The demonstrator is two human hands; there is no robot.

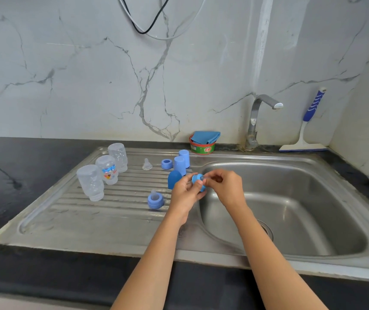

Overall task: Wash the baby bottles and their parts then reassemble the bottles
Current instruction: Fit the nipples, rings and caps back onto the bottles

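– While my left hand [184,193] grips a blue collar ring [196,180], what does my right hand [226,186] do?
– It pinches a clear teat [204,178] at the ring, both over the sink's [302,180] left rim. Three bottles [109,168] stand inverted left of the sink.

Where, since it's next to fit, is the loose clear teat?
Head view, left side: the loose clear teat stands on the drainboard between the upturned bottles and the empty blue ring.

Three clear bottles [108,170] were stood inverted on the drainboard [67,211]. To their right were set a loose teat [147,164], a bare ring [167,164], three blue caps [180,165] and a teat-fitted ring [155,199]. A held ring [196,180] was gripped, its teat [202,176] pinched.
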